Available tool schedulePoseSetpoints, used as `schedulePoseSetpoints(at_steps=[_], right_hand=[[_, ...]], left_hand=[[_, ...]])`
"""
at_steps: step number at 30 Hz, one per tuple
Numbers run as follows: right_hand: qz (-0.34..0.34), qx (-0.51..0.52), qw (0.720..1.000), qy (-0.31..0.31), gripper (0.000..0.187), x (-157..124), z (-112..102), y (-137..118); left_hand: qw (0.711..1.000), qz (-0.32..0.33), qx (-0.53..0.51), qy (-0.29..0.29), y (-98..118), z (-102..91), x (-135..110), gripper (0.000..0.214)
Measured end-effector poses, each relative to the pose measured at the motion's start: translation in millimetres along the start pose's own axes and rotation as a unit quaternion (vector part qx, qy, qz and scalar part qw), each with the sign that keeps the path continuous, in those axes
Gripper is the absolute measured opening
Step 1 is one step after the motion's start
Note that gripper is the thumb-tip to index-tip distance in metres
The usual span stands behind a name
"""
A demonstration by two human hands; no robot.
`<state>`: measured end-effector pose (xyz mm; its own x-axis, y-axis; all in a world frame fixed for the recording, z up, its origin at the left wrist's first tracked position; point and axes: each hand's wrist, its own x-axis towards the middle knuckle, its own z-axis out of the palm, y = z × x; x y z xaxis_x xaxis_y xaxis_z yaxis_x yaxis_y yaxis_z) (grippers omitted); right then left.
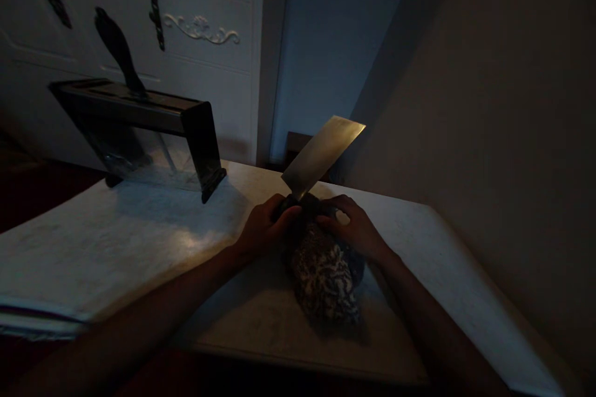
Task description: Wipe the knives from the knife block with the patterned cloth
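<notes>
A cleaver (pixel 323 152) points up and away, its broad blade tilted to the right. My left hand (pixel 266 223) is wrapped round its dark handle (pixel 286 205). Below the blade lies a bunched, dark patterned cloth (pixel 326 279) with pale squiggly markings. My right hand (pixel 351 223) pinches a dark upper part of this cloth close to the handle, thumb and fingers curved toward each other. The spot where the handle meets the cloth is dim, so I cannot see whether they touch.
On the left of the pale tabletop (pixel 186 248) stands a knife block (pixel 195 118) with clear sides and a black-handled knife (pixel 118 49) in it. White cabinet doors (pixel 209 80) rise behind. A wall (pixel 503 105) borders the table's right side.
</notes>
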<state>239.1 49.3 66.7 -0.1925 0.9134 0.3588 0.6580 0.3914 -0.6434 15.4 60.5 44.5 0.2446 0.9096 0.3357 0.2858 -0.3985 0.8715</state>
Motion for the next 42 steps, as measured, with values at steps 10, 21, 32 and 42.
schedulePoseSetpoints(at_steps=[10,21,32,42], right_hand=[[-0.087,-0.059,0.970,0.220,0.013,-4.8,-2.9,-8.1],[0.172,0.448,0.866,0.141,0.030,-7.8,16.3,-29.4],[0.199,0.549,0.811,0.002,0.038,-12.6,33.1,-37.0],[0.235,0.405,0.883,0.038,0.055,-13.4,50.3,-36.7]], left_hand=[[0.999,0.020,0.031,0.011,7.5,6.6,-5.3,0.042],[0.998,-0.010,-0.010,0.061,13.9,12.4,-7.4,0.038],[0.999,0.016,0.032,-0.008,14.3,16.2,-14.1,0.051],[0.989,0.086,0.033,-0.117,9.0,17.0,-16.3,0.069]])
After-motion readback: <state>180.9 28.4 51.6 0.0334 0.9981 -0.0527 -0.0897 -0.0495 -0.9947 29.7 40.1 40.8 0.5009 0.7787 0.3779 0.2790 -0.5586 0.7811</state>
